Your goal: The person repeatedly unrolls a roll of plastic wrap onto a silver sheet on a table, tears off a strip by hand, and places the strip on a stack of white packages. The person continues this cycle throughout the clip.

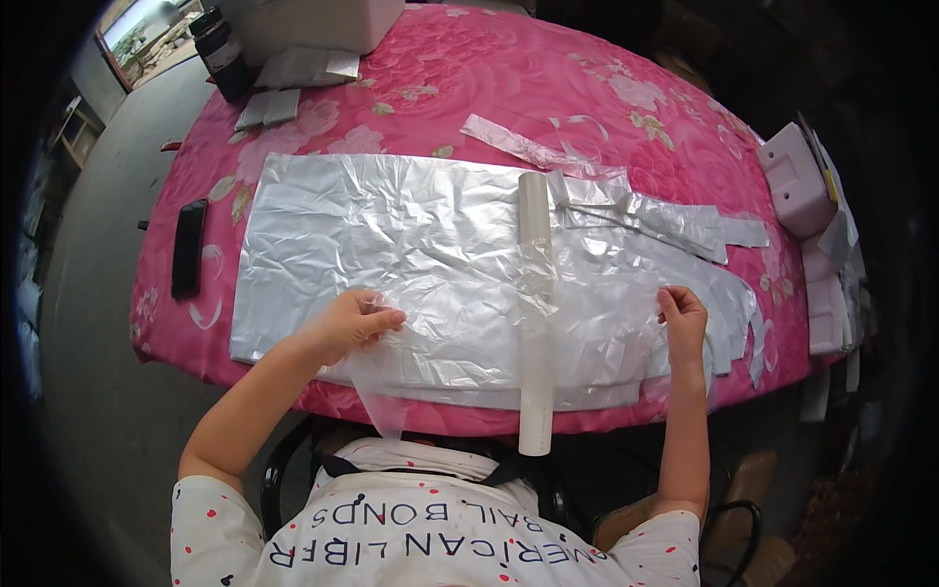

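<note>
Between my two hands a sheet of clear plastic film is stretched low over the table. My left hand pinches its left end, and a loose corner hangs past the table's front edge. My right hand is closed on the other end with the fingertips together. The film crosses a long white tube, but whether over or under it is hard to tell. That tube points away from me and juts over the front edge. Beneath everything lie large crinkled silver foil sheets.
Folded foil strips lie at the sheets' far right. A black phone rests on the pink floral tablecloth at left. Far left are a dark bottle, a white box and flat packets. White foam pieces line the right edge.
</note>
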Tool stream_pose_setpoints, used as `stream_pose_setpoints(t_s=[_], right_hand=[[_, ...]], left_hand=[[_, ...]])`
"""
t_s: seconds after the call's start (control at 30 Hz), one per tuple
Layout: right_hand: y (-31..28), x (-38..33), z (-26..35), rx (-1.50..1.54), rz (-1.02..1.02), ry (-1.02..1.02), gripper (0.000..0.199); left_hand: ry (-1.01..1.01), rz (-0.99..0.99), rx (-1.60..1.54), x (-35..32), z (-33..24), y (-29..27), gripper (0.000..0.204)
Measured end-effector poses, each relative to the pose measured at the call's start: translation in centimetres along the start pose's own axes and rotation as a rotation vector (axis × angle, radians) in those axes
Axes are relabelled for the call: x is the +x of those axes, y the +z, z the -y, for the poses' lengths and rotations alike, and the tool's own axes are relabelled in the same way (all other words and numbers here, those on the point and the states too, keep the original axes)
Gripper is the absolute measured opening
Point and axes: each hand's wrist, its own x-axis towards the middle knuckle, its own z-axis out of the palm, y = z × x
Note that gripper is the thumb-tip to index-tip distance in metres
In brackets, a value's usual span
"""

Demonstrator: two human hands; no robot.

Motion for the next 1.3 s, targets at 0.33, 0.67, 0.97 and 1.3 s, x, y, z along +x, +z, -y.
stream_pose_setpoints(t_s=[0.33, 0.67, 0.97, 1.3], right_hand=[[-3.9, -5.3, 4.2, -0.417, -0.377, -0.255, 0.017], [9.3, -14.6, 7.9, -1.035, 0.693, 0.015, 0.068], [9.6, -15.3, 6.9, -0.851, 0.635, 0.167, 0.063], [10.2, -15.9, 7.1, -0.784, 0.630, 0.140, 0.062]], left_hand=[[0.376, -0.513, 0.834, -3.9, -0.4, -11.6, 0.026], [0.900, -0.514, 1.245, -2.9, -5.8, -1.9, 0.030], [0.972, -0.264, 1.124, -1.2, -2.1, 3.6, 0.042], [1.112, -0.082, 0.974, 1.2, -0.9, 11.4, 0.055]])
